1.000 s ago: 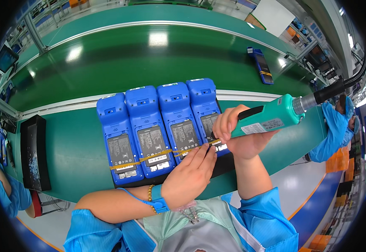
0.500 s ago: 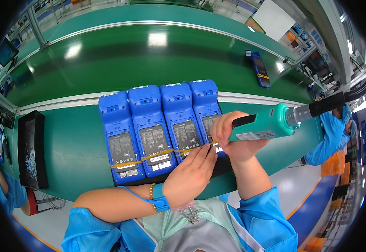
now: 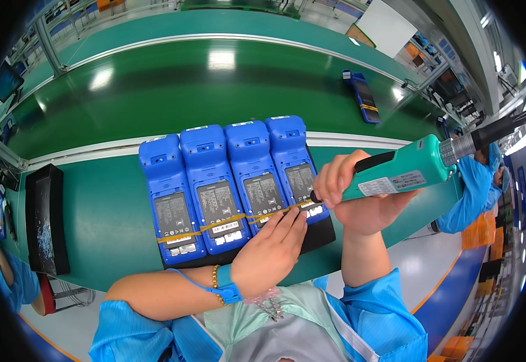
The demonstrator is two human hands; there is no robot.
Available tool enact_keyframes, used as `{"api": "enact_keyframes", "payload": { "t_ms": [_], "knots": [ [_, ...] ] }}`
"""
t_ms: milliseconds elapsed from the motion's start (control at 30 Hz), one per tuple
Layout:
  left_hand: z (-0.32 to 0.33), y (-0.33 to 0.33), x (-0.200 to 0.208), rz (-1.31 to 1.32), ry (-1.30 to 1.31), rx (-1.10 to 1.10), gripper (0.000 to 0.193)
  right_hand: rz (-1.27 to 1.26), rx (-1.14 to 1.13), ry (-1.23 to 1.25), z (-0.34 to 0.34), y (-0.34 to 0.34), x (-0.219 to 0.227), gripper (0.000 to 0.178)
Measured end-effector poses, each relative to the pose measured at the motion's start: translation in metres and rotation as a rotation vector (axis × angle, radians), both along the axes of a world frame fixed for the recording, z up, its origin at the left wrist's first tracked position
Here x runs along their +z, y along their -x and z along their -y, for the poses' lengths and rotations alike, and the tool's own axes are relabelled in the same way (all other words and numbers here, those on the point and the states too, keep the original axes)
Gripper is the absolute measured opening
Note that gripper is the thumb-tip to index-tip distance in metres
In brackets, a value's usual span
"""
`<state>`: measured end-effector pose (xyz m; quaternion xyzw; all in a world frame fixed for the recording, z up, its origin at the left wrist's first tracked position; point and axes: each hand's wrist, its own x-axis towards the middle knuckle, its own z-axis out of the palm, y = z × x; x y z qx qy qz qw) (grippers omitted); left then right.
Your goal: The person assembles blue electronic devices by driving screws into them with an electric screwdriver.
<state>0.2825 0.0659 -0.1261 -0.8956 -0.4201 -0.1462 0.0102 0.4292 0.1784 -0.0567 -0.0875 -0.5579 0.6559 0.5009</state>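
My right hand (image 3: 362, 208) is wrapped round a green electric screwdriver (image 3: 417, 158), whose dark tip points left at the lower edge of the rightmost blue handheld terminal (image 3: 290, 143). My left hand (image 3: 269, 250) lies with fingers stretched out over the lower ends of the two right-hand terminals. Several such terminals lie face down side by side, their black batteries (image 3: 219, 204) showing. Yellow bands (image 3: 181, 236) cross them below the batteries. A black tray or pad (image 3: 318, 240) is partly visible under them. Whether the screwdriver tip touches a screw I cannot tell.
On the left stands a long black bin (image 3: 34, 223) with small bits inside. Beyond the metal rail, another banded blue terminal (image 3: 364, 99) lies on the green conveyor belt (image 3: 184, 90). A cable runs from the screwdriver to the upper right. People in blue sleeves (image 3: 474, 193) sit at both sides.
My right hand and the screwdriver have shifted to the right, uncovering the rightmost terminal's battery. My left hand stays nearly in place. The terminal on the belt appears slightly further left.
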Motion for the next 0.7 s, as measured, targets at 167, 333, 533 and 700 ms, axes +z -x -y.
{"api": "enact_keyframes", "payload": {
  "t_ms": [167,333,533,700],
  "knots": [
    [0.01,-0.001,0.004,0.012,0.036,-0.088,0.057,0.01,0.003,-0.002,0.008,-0.026,-0.007,0.098],
    [0.0,-0.006,0.018,-0.032,0.055,-0.093,0.058,0.069,-0.118,-0.017,0.007,-0.061,-0.014,0.096],
    [-0.011,-0.021,0.01,0.028,0.112,-0.112,0.068,-0.041,-0.133,0.012,0.0,-0.067,-0.028,0.092],
    [-0.011,-0.02,0.01,-0.014,0.083,-0.058,0.072,-0.045,-0.092,-0.003,-0.002,-0.067,-0.027,0.092]
  ]
}}
